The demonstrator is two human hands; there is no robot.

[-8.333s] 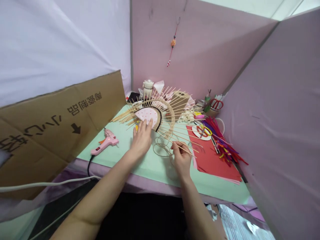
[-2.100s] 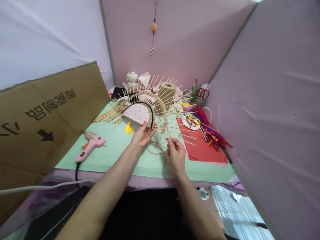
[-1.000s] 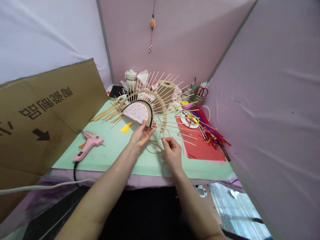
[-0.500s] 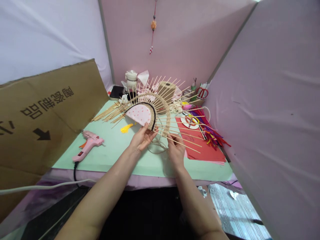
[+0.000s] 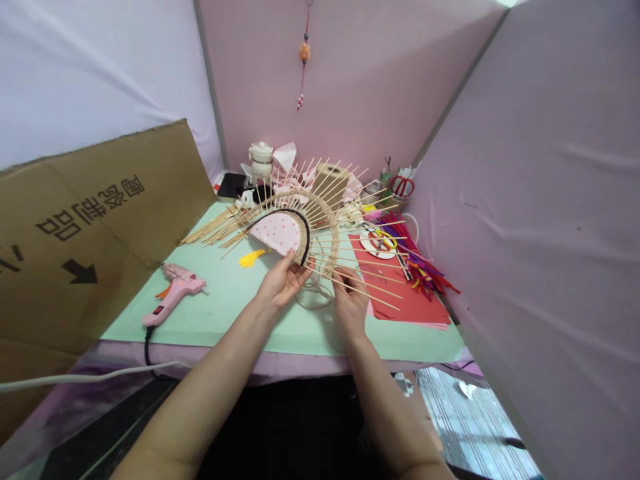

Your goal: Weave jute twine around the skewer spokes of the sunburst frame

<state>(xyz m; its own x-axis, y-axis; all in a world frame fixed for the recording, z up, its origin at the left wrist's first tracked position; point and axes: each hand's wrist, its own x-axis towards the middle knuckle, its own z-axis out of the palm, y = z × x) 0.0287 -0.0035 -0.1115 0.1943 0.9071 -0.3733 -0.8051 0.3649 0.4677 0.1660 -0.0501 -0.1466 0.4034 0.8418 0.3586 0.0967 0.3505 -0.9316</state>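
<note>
A half-round woven fan (image 5: 276, 230) with a pink dotted centre, a black rim and thin sticks spreading outward is held up over the table. My left hand (image 5: 284, 280) grips its lower edge, thumb on the front and fingers beneath. A woven twine band (image 5: 334, 230) curves across the sticks. At the band's lower right end, my right hand (image 5: 351, 300) is closed in a pinch at the twine, among the lowest sticks. What lies inside its fingertips is partly hidden. A loose loop of twine (image 5: 314, 307) hangs between both hands.
A pink glue gun (image 5: 177, 288) lies at the left, beside a cardboard sheet (image 5: 100, 227). Red paper (image 5: 417, 308), pipe cleaners (image 5: 425, 267) and a tape roll (image 5: 377, 245) are at the right. Behind stand a white bottle (image 5: 261, 162), a twine spool (image 5: 333, 180) and red-handled scissors (image 5: 402, 186).
The fan's outer right part has shifted slightly downward. Both hands keep nearly the same places and grips. The whole view has moved a little.
</note>
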